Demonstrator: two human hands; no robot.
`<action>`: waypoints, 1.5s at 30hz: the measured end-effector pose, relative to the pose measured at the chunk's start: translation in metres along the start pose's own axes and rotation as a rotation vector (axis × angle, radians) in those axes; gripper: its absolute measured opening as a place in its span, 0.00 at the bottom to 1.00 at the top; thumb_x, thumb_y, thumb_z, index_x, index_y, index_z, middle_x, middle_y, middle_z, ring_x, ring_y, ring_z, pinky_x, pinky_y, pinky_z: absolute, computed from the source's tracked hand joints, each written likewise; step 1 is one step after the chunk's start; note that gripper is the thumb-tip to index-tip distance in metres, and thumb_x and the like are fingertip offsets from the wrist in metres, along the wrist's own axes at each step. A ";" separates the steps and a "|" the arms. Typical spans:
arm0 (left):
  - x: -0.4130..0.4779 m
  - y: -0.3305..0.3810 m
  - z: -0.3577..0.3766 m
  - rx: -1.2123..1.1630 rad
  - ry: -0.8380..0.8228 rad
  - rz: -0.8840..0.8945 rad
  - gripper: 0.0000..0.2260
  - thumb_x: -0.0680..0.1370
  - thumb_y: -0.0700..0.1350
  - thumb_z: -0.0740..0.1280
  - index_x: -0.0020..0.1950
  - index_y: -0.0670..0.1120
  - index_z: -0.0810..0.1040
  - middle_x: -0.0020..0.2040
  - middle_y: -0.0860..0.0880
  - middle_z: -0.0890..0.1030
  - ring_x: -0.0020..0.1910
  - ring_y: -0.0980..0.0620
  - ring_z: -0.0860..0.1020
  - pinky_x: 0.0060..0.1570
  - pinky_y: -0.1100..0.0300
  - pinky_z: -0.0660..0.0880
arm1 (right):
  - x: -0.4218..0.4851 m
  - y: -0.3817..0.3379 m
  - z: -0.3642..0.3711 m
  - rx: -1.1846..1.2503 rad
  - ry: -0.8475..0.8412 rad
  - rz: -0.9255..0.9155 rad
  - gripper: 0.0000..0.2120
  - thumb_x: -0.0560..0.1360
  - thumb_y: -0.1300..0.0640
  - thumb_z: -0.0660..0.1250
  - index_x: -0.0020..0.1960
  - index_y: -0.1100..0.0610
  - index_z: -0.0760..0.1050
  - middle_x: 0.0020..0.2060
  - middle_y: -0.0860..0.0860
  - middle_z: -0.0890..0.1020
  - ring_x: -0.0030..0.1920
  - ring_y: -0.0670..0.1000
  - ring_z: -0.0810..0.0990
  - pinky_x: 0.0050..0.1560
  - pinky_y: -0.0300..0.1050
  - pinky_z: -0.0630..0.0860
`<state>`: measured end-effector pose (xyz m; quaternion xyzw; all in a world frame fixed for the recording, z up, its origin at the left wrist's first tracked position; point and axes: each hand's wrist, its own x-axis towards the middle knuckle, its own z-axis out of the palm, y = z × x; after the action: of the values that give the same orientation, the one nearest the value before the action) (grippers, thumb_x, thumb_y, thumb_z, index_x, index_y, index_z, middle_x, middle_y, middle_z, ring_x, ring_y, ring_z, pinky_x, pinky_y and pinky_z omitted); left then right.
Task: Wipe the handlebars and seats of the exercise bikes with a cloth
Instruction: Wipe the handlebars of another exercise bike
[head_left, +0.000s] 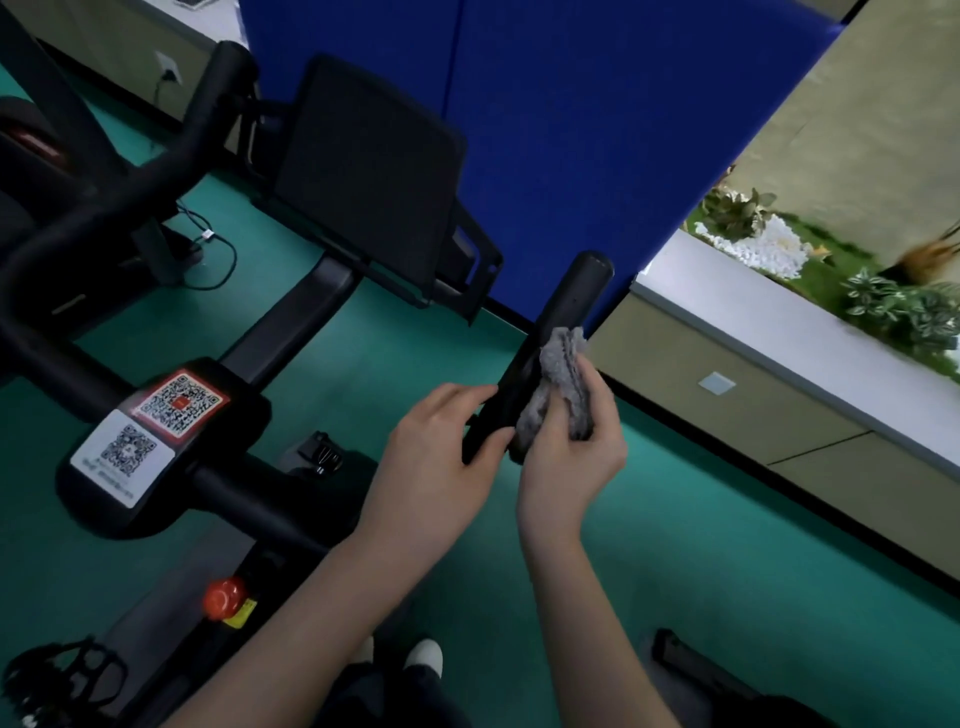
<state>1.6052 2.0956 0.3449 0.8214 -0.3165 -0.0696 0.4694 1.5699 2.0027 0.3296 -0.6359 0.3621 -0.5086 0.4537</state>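
1. While the fingers of the right hand (571, 452) curl round a bunched grey cloth (558, 384) and press it against the bar, the left hand (434, 447) grips the same black handlebar grip (569, 304) just beside it, with its fingers over the top and its thumb underneath.
2. One cloth is in view. It lies on the right side of the grip, about midway along it, and the grip's rounded free end points to one o'clock beyond it.
3. Both forearms are bare and come in from six o'clock.
4. At nine o'clock from the hands, the handlebar's centre block (223, 447) carries two QR-code stickers: a red sticker (179, 402) and a white sticker (122, 452), touching at one edge. The small print under the white code is too blurred to read.
5. At seven o'clock, one red knob (223, 597) sits on the frame with a yellow label (240, 617) just beside it. Its writing cannot be made out.
6. At eleven o'clock stands one black screen panel (369, 171) on the bike's mast.
7. Farther out are a blue partition (545, 130) at twelve o'clock, a pale ledge (753, 312) with green plants (904, 312) at three o'clock, and green floor (727, 545) beneath.
8. Two white shoe toes (423, 656) show at six o'clock, and one pedal (57, 670) lies in the corner at eight o'clock.
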 end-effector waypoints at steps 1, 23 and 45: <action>0.002 0.000 -0.001 -0.003 0.002 0.007 0.17 0.76 0.47 0.68 0.64 0.47 0.75 0.55 0.54 0.77 0.53 0.58 0.74 0.55 0.67 0.69 | 0.006 -0.004 0.005 0.032 0.046 0.041 0.17 0.72 0.73 0.61 0.55 0.60 0.79 0.52 0.55 0.82 0.51 0.39 0.80 0.53 0.32 0.75; 0.034 -0.004 0.012 -0.137 -0.097 -0.041 0.19 0.74 0.48 0.71 0.64 0.51 0.74 0.52 0.58 0.74 0.42 0.67 0.70 0.45 0.84 0.62 | 0.089 -0.010 -0.001 -0.431 -0.227 -0.775 0.19 0.67 0.79 0.61 0.54 0.69 0.79 0.52 0.63 0.78 0.55 0.58 0.73 0.59 0.47 0.71; 0.019 0.002 0.009 -0.186 -0.006 -0.191 0.17 0.72 0.49 0.72 0.59 0.47 0.79 0.52 0.48 0.80 0.51 0.50 0.77 0.52 0.55 0.73 | 0.110 -0.057 0.016 -0.967 -1.372 -1.141 0.17 0.73 0.58 0.54 0.54 0.57 0.79 0.45 0.50 0.82 0.48 0.53 0.79 0.61 0.46 0.66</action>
<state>1.6158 2.0773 0.3450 0.8006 -0.2302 -0.1454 0.5338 1.6100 1.9232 0.4178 -0.9842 -0.1671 0.0266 -0.0528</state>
